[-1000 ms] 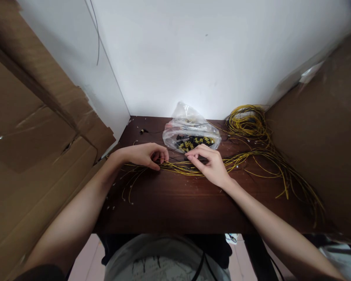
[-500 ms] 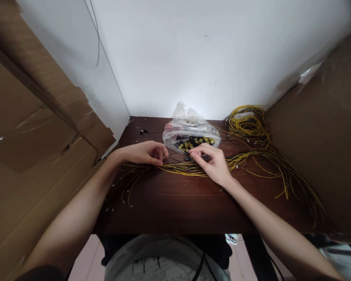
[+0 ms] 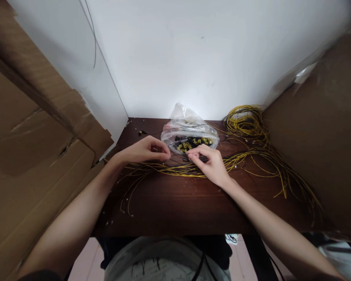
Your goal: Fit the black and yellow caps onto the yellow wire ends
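Note:
My left hand (image 3: pixel 155 150) is closed in a pinch, its thumb and fingertips together just left of the plastic bag. From its fingertips a thin black wire (image 3: pixel 177 153) appears to lead across to my right hand (image 3: pixel 208 160), which pinches at the bag's front edge. The exact tip between the right fingers is too small to make out. In front of both lies a bundle of yellow and black wires (image 3: pixel 175 171), running under my right hand. The clear plastic bag (image 3: pixel 187 117) holds several small black and yellow connectors (image 3: pixel 194 143).
A coil of yellow and black wire (image 3: pixel 242 121) lies at the back right of the dark brown table (image 3: pixel 175 207). One small connector piece (image 3: pixel 141 133) rests at the back left. Cardboard (image 3: pixel 32 128) stands at the left, more cardboard (image 3: pixel 316 136) at the right, a white wall (image 3: pixel 175 54) behind.
My left hand has moved slightly right and up, and its thumb and fingers have come together. My right hand stays nearly in place, still pinching. The view has shifted a little.

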Tool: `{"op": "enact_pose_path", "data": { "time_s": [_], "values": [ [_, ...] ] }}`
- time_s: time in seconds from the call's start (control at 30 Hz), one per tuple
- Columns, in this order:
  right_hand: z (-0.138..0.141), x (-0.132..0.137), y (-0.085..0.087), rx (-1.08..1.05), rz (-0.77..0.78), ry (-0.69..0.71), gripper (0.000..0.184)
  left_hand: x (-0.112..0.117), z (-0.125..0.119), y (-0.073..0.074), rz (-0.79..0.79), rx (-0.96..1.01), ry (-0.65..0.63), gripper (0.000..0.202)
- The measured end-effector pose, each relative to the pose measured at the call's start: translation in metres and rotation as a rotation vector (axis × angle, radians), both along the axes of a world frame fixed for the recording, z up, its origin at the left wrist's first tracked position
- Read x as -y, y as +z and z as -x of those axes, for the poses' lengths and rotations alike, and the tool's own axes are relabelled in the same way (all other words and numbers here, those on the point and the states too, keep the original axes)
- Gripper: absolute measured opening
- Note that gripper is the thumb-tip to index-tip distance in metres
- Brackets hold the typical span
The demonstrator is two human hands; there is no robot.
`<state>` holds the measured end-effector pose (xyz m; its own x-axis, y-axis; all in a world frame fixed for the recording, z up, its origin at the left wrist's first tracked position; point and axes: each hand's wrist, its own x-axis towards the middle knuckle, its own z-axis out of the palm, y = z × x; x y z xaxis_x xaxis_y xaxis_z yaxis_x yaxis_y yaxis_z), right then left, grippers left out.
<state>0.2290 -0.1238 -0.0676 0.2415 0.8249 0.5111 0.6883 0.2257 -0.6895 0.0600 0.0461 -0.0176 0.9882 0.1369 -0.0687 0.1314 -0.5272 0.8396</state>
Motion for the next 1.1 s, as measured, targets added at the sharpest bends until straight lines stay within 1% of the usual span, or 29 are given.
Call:
{"op": "enact_pose_path", "data": {
  "time_s": [0.13,0.23,0.4,0.5,0.57,0.67,0.73,0.83,0.9,0.93,1.03,1.1],
  "values": [
    [-0.001,0.0,0.001,-0.005,0.006,-0.008,0.014,-0.002,0.001,0.001,-0.014,0.011,-0.001,0.025],
    [-0.001,0.0,0.002,-0.008,0.007,-0.009,0.014,-0.002,0.001,-0.001,-0.013,0.039,0.011,0.024],
    [-0.001,0.0,0.002,-0.008,0.02,0.007,0.014,0.005,-0.006,-0.011,0.069,0.026,0.006,0.028],
    [-0.001,0.001,0.003,-0.019,0.026,0.006,0.014,0.008,-0.008,-0.012,0.118,0.015,0.016,0.028],
    [-0.002,0.001,0.004,-0.039,0.034,0.004,0.014,0.007,-0.006,-0.009,0.135,0.034,0.066,0.026],
    [-0.005,0.001,0.006,-0.09,0.046,0.006,0.015,0.002,-0.003,-0.007,0.203,0.137,0.203,0.019],
    [-0.008,0.002,0.008,-0.137,0.053,0.014,0.016,-0.003,-0.002,-0.009,0.31,0.268,0.289,0.014],
    [-0.012,0.003,0.01,-0.215,0.069,0.017,0.018,-0.011,-0.003,-0.014,0.546,0.483,0.369,0.009],
    [-0.013,0.004,0.011,-0.251,0.075,0.008,0.02,-0.014,-0.003,-0.014,0.662,0.547,0.426,0.01],
    [-0.014,0.004,0.012,-0.259,0.077,0.004,0.021,-0.015,-0.003,-0.014,0.682,0.552,0.457,0.013],
    [-0.014,0.005,0.013,-0.255,0.091,0.02,0.022,-0.013,-0.003,-0.011,0.635,0.52,0.544,0.023],
    [-0.012,0.005,0.013,-0.244,0.122,0.054,0.023,-0.01,-0.003,-0.01,0.632,0.508,0.589,0.024]
  ]
}}
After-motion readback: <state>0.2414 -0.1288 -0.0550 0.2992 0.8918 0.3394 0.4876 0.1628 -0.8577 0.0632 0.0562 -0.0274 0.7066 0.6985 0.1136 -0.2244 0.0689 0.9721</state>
